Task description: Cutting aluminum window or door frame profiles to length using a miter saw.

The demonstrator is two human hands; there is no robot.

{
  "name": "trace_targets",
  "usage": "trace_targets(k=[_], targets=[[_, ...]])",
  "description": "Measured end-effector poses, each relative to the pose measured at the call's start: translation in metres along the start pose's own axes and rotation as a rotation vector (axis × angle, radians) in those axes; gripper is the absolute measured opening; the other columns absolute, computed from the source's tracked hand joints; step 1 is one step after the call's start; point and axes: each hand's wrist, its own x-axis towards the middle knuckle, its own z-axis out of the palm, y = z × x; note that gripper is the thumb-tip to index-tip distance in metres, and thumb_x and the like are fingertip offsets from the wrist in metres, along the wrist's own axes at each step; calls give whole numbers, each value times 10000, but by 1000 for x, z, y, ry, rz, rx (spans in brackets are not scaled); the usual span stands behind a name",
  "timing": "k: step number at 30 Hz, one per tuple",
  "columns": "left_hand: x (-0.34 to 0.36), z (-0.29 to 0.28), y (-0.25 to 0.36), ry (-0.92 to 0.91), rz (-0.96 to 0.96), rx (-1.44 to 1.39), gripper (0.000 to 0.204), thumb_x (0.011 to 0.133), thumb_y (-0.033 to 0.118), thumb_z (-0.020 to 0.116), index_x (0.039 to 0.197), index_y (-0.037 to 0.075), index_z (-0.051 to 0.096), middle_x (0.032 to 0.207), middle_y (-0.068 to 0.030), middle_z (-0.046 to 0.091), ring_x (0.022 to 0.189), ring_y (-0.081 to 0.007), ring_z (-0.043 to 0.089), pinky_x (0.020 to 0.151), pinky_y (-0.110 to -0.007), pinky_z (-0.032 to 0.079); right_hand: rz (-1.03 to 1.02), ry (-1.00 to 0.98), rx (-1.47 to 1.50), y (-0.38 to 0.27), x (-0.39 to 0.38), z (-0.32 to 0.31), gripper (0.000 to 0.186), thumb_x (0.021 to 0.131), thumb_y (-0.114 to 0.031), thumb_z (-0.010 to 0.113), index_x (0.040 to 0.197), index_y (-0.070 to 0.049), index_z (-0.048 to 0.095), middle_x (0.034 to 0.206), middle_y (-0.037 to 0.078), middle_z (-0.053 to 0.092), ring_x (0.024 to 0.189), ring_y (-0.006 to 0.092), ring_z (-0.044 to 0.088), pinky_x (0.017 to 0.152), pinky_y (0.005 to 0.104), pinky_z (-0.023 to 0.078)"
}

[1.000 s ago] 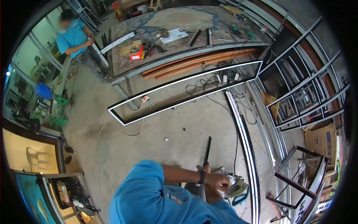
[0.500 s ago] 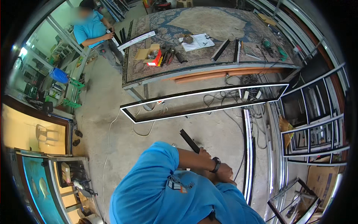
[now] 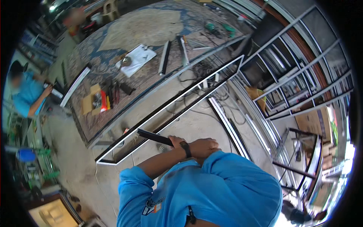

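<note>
A short black metal profile [image 3: 155, 137] slants up to the left, its near end in my right hand [image 3: 176, 141], whose fingers are closed round it. My left forearm, with a dark wristwatch, crosses in front of my body. Beyond the watch, my left hand [image 3: 204, 147] rests with bent fingers over my right forearm, which it mostly hides. Past the profile stands a long, narrow black frame with a white edge [image 3: 166, 102], set diagonally alongside the workbench. The profile's far end overlaps the frame in view; whether they touch, I cannot tell.
The carpet-covered workbench [image 3: 81, 100] bears black profiles, papers, an open carton [image 3: 90, 103] and green power tools. At the left, a co-worker in blue [image 3: 30, 92] handles profiles. Metal frames [image 3: 298, 79] lean at right; long profiles [image 3: 230, 132] and cables lie on the floor.
My view has turned right, tilting the workbench and long frame. My hands appear further left and higher, the profile now overlapping the frame. Both hands keep their hold.
</note>
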Motion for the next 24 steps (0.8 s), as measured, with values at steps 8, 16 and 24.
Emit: trace_targets(k=[8,16,24], targets=[[-26,-102,20,-181,-174,365,634,992,572,342,875,44,671,820,-194,664,802,-399,645,749,-483,507,158,465,247,-64,127,-27,577,877,-274,670,1325,-47,387,1061,289,622,974,475,619,830,541,501],[-194,-89,-66,1060,-639,-404,363,1031,322,494,913,3,621,764,-49,585,732,-167,533,700,-370,463,352,766,657,-59,275,-110,642,892,-367,649,1297,55,384,1057,363,624,1017,515,615,863,513,499],[-460,146,-184,1571,-1629,-691,468,965,413,564,832,-31,622,677,-195,610,611,-333,554,590,-458,444,541,730,573,-9,378,-205,910,854,-395,689,1486,36,197,1435,354,363,1331,504,385,1058,512,404]])
